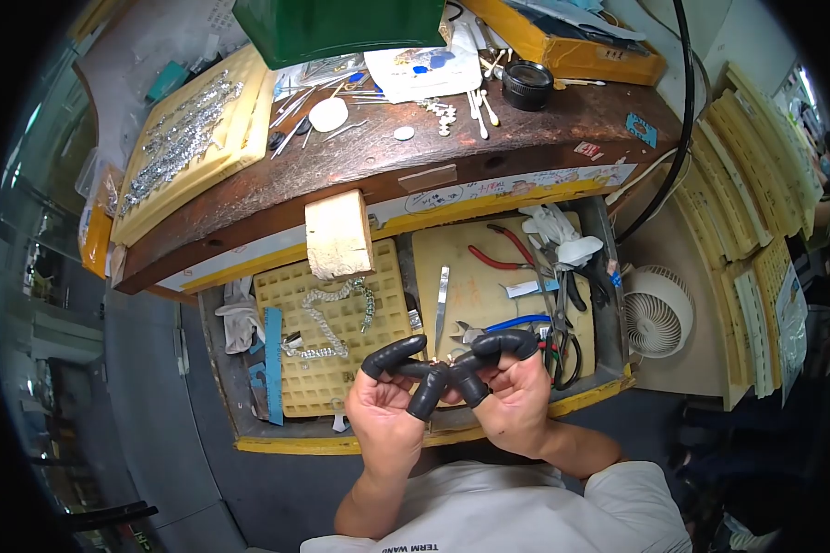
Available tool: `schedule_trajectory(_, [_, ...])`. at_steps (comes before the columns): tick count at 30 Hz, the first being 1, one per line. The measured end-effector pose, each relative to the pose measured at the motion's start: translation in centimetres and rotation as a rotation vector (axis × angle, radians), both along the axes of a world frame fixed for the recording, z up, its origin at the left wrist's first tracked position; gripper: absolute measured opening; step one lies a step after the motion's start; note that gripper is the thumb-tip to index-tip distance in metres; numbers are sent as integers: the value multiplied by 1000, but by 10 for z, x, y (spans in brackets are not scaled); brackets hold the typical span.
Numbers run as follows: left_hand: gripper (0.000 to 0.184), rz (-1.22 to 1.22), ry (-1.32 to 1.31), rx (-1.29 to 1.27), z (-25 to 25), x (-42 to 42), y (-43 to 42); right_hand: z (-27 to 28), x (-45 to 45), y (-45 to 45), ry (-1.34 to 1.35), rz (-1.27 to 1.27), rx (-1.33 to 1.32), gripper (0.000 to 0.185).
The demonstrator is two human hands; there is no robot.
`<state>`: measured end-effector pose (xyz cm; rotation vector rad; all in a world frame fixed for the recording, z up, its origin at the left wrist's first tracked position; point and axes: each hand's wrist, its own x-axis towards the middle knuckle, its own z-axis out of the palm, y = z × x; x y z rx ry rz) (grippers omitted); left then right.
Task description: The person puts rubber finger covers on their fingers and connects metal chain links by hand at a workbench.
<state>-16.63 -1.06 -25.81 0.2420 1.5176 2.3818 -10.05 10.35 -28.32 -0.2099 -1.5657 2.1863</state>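
Left hand (387,394) and right hand (515,392), in black rubber finger cots (426,394), pinch a tiny gold-coloured piece (451,358), apparently mid-manipulation; the next move likely calls for steady fingertips.

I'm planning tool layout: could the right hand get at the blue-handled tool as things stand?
Probably yes: the blue-handled tool lies just beyond the right hand, nothing seen between, though that hand seems to pinch a small piece and might need freeing.

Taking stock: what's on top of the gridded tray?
A silvery chain lies on the gridded tray; a blue strip lines its left edge. The left hand hides one corner; anything there is unseen.
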Motion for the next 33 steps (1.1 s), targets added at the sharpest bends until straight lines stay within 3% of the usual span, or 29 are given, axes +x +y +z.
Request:
schedule_trajectory(22, [45,-19,-20,-26,-1,1,-5,-1,1,-1,39,18,-6,33])
schedule_trajectory(33, [36,-31,59,-60,-12,-4,-12,-8,3,5,26,149,-80,22])
